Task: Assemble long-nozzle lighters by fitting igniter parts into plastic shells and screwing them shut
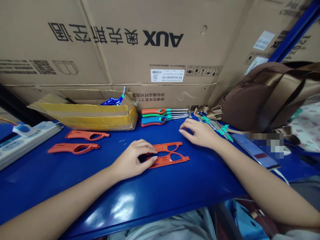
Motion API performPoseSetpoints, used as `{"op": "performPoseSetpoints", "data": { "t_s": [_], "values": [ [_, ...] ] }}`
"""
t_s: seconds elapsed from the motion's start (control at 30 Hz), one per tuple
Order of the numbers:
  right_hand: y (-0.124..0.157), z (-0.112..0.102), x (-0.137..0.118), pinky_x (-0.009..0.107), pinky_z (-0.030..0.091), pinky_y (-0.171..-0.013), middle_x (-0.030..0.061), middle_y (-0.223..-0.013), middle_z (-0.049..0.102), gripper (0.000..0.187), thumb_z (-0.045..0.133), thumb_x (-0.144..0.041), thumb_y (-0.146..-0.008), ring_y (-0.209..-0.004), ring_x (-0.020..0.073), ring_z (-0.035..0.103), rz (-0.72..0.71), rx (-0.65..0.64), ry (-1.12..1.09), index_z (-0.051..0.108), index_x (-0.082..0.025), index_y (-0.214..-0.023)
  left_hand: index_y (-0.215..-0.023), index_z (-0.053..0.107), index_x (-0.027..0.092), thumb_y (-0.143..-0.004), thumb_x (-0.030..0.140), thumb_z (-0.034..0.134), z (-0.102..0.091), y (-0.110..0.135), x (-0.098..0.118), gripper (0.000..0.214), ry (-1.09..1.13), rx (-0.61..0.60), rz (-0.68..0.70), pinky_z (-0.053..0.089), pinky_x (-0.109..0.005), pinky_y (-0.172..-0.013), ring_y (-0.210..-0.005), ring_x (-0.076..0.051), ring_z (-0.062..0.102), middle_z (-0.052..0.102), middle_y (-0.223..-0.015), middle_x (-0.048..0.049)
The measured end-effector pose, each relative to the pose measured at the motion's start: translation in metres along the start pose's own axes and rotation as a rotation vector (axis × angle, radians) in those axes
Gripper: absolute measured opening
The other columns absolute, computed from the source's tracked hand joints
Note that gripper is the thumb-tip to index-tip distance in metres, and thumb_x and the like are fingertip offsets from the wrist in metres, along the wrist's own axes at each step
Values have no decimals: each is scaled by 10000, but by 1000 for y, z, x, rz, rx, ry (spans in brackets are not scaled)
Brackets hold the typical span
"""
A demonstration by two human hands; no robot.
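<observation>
My left grip (pixel 133 156), thumb and fingers parted, touches the left ends of two orange shell halves (pixel 168 161) on the tabletop (pixel 160 196), their long axes running rightward from it, while my farther right grip (pixel 201 132) curls loosely, empty.

A thin orange shell half (pixel 162 147) with a looped opening lies flat on the table (pixel 175 191); a matching orange half (pixel 166 161) lies just nearer, left ends partly hidden by the left hand (pixel 131 158).
</observation>
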State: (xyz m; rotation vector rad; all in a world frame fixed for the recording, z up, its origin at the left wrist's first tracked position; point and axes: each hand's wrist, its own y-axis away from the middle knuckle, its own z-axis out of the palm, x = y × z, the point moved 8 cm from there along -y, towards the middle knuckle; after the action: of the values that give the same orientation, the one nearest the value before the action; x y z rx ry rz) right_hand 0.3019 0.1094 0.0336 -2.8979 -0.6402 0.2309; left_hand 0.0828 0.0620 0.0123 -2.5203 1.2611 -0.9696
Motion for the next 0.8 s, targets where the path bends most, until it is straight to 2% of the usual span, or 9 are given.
{"op": "performPoseSetpoints", "data": {
  "t_s": [0.03,0.07,0.23,0.33,0.47,0.6,0.7,0.8],
  "values": [
    [-1,-1,21,323,488,-854,74,-1230,658,285,466,-416,-1014,-1065,236,646,160,-15,63,666,-238,-1114,-1047,762,221,-941,290,642,0,0,0,175,-14,-7,0,524,-405,-902,-979,-228,688,771,-1045,-63],
    [-2,-2,38,350,494,-865,91,-1255,646,282,462,-398,-1007,-1075,259,647,256,-18,93,660,-230,-1119,-1057,760,224,-941,296,641,0,1,1,182,-27,-11,2,519,-408,-905,-989,-232,687,768,-1057,-64],
    [9,-4,120,434,542,-830,190,-1289,618,282,575,-280,-897,-1139,363,644,641,-82,163,647,-170,-1146,-1144,735,233,-934,338,644,1,3,7,251,-80,-48,38,502,-432,-951,-1060,-254,672,748,-1144,-71],
    [19,-5,153,436,557,-834,209,-1285,627,351,649,-245,-825,-1144,366,656,803,-127,178,653,-160,-1165,-1247,688,249,-920,345,661,4,5,11,342,-89,-95,70,477,-447,-1027,-1148,-262,649,728,-1236,-69],
    [23,-4,168,391,555,-856,162,-1256,679,271,651,-250,-818,-1162,326,660,853,-157,160,703,-198,-1079,-1374,605,256,-911,390,671,10,5,16,486,-107,-186,107,422,-482,-1130,-1290,-287,592,663,-1383,-87],
    [24,-3,173,389,555,-826,166,-1189,715,216,652,-297,-818,-1131,329,678,854,-176,156,732,-199,-994,-1425,564,260,-923,425,652,15,6,16,535,-124,-253,115,356,-526,-1194,-1369,-300,542,597,-1470,-100],
    [25,-3,178,376,554,-794,170,-1098,741,209,661,-354,-827,-1072,326,703,859,-196,153,742,-194,-934,-1438,553,274,-927,420,650,16,7,14,541,-122,-261,117,351,-522,-1202,-1390,-292,525,581,-1489,-91],
    [26,-3,182,372,553,-789,175,-1081,746,254,682,-399,-832,-1051,325,712,864,-207,152,744,-186,-956,-1430,565,289,-918,405,664,15,7,12,534,-107,-247,119,363,-515,-1198,-1390,-292,525,585,-1486,-84]
  ]
}}
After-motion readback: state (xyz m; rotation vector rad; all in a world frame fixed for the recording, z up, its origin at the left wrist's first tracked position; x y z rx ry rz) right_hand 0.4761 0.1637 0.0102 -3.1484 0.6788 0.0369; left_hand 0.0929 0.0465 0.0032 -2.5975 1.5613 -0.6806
